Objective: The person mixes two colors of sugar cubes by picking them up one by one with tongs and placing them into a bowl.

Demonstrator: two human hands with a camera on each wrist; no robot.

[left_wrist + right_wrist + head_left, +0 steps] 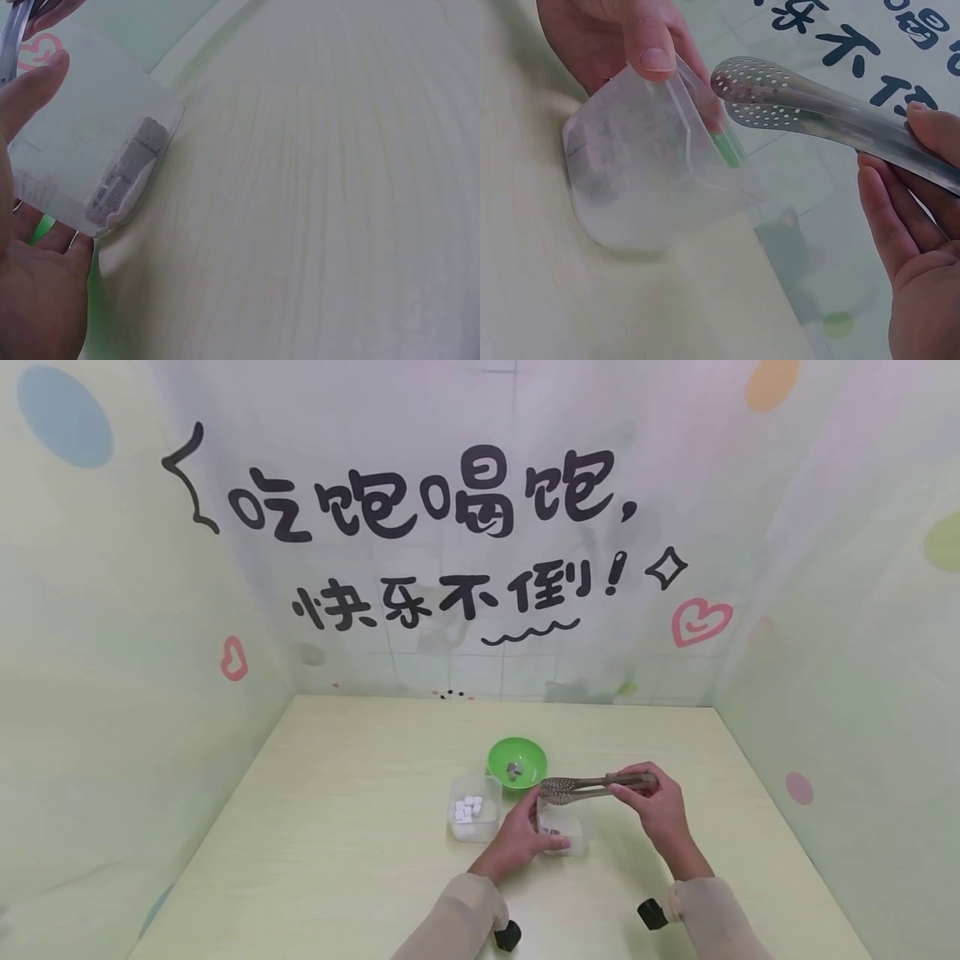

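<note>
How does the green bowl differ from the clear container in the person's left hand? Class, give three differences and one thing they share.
Colour: the green bowl is solid green, while the clear container is see-through and colourless.
Shape: the bowl is round; the container is boxy with rounded corners.
Handling: the left hand grips the container, but neither hand grips the bowl.
Shared: both hold small grey pieces.

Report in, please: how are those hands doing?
Left hand grips translucent container, grey pieces inside. Right hand holds perforated tongs near container's rim. Nothing seen between tongs and container.
</note>
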